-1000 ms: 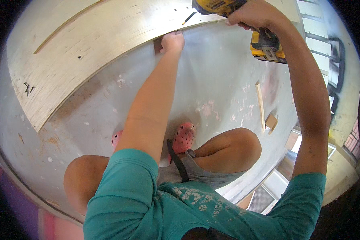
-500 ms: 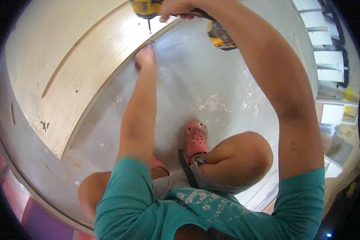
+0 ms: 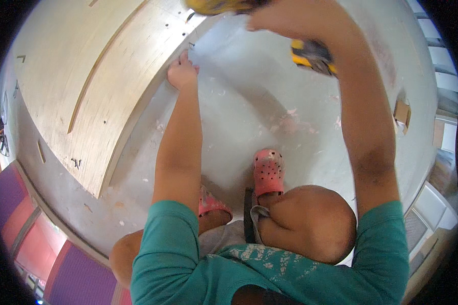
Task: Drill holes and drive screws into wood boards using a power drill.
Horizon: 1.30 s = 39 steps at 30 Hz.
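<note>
A pale plywood panel [image 3: 132,66] lies flat at the far left, with a thin wooden strip [image 3: 96,71] along its top. My left hand [image 3: 182,72] rests against the panel's near edge, its fingers bent and pressed together; what they hold, if anything, is hidden. Just beyond the fingertips, a small dark screw [image 3: 192,44] shows by the edge. At the top of the view my right hand [image 3: 295,18] grips a yellow and black cordless drill [image 3: 216,6], blurred and partly cut off. Its battery base [image 3: 313,56] hangs near my right wrist.
Several dark screws [image 3: 76,162] lie in a small pile on the panel's near end. The grey floor [image 3: 234,112] has worn pinkish patches. My pink clog [image 3: 268,173] is planted below my hands. Purple and pink padding [image 3: 81,277] stands at lower left, a white chair [image 3: 430,208] at right.
The drill has moved away from the spot near my left hand, and its battery base has shifted right. My left hand stays at the panel's edge. The whole view has shifted slightly.
</note>
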Available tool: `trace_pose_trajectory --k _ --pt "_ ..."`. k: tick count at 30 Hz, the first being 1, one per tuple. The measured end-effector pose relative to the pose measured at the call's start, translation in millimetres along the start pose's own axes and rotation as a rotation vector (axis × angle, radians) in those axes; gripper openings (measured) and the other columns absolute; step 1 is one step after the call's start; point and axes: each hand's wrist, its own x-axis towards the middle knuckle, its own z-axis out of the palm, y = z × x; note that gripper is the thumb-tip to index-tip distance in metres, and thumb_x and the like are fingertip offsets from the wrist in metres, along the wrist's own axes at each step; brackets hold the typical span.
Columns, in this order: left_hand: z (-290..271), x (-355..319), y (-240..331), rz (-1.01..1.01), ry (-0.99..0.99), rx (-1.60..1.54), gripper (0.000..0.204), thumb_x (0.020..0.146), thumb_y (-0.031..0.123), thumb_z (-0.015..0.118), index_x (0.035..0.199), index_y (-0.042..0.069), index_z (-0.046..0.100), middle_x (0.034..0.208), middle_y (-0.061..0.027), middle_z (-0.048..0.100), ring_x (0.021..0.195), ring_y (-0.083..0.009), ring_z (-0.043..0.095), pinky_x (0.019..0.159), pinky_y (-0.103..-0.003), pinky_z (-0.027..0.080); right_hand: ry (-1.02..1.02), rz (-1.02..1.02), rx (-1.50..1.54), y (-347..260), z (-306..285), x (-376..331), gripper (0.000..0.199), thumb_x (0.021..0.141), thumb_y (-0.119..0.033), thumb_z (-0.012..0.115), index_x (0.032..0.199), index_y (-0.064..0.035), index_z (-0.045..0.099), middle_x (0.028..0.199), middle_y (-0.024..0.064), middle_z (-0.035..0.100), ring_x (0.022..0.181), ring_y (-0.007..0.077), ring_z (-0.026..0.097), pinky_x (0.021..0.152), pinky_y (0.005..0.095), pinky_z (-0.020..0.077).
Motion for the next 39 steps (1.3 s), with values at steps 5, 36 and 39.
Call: trace_pose_trajectory --k 5,36,39 --pt "5.4 3.5 -0.7 0.077 0.067 0.115 0.033 0.082 0.024 0.059 0.075 -0.008 0.061 0.058 -0.0117 0.057 0.042 -0.0185 0.056 0.037 -0.028 0.047 0.149 0.178 0.596 124.1 90.0 -52.2 0.025 0.062 -0.016 0.070 0.081 -0.0026 0.061 0.066 0.0051 0.059 0.058 0.0131 0.056 0.054 0.0272 0.0469" --pt "18.1 -6.5 -2.7 0.049 0.107 0.168 0.032 0.083 0.025 0.058 0.076 -0.005 0.062 0.060 -0.0088 0.057 0.042 -0.0151 0.055 0.036 -0.026 0.046 -0.152 0.633 1.853 155.9 265.3 -36.5 0.013 0.074 -0.015 0.061 0.077 -0.0047 0.054 0.060 0.0037 0.054 0.051 0.0144 0.053 0.048 0.0277 0.0445" --pt "12.9 -7.1 -0.2 0.101 0.091 0.125 0.036 0.082 0.025 0.059 0.066 -0.007 0.057 0.055 -0.0094 0.054 0.039 -0.0160 0.053 0.032 -0.025 0.042 -0.038 0.638 1.798 141.1 235.3 -54.5 0.016 0.075 -0.017 0.063 0.081 -0.0045 0.054 0.060 0.0039 0.054 0.049 0.0141 0.052 0.046 0.0270 0.0432"
